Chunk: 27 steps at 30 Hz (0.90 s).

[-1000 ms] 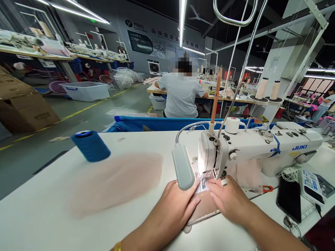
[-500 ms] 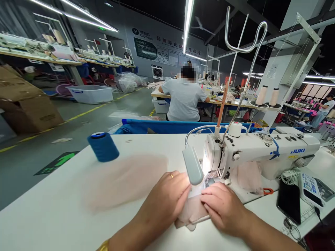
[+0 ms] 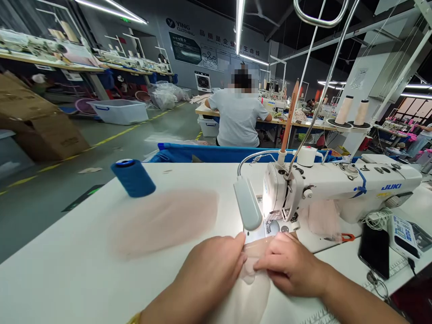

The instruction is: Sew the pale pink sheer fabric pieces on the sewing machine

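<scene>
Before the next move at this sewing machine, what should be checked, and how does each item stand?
1. Both hands on the pink fabric piece: ok; left hand and right hand pinch it.
2. Fingers away from the needle area: ok.
3. Fabric lying flat: not ok; it is bunched between the hands.
4. Machine lamp lighting the needle area: ok.
5. Thread through the needle: cannot tell.
6. Blue thread cone apart from the hands: ok.
</scene>
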{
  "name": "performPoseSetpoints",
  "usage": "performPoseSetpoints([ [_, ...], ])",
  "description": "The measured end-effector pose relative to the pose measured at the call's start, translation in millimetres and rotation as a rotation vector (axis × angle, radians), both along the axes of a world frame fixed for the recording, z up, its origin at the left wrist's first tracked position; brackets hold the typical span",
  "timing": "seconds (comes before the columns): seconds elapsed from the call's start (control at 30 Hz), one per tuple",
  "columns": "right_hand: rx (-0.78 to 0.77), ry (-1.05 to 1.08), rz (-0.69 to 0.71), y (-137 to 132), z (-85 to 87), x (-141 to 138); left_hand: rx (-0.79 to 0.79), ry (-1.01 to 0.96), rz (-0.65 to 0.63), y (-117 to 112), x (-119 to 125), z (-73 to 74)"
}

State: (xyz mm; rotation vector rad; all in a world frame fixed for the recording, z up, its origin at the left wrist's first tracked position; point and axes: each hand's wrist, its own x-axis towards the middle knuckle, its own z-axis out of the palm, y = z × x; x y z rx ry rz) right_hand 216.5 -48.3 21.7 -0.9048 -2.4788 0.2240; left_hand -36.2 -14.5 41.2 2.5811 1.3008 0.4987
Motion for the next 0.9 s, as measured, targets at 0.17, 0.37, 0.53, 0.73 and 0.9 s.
performPoseSetpoints([
  [0.17, -0.051, 0.080, -0.010, -1, 0.6, 0, -0.014, -0.063, -0.120, 7, 14, 9.9],
  [0.37, -0.191, 0.180, -0.073, 0, 9.8, 3, -0.589, -0.449, 0.080, 10, 14, 9.4],
  [0.53, -0.227, 0.209, -0.140, 1, 12.5, -3, -0.763, -0.574, 0.085, 3, 24, 10.9],
  [0.73, -0.268, 0.322, -0.248, -2, 7.6, -8, -0.761, -0.479, 0.036, 3, 31, 11.7],
  [0.9, -0.366, 0.420, -0.301, -4, 10.3, -12, -0.754, -0.494, 0.071, 2, 31, 10.4],
])
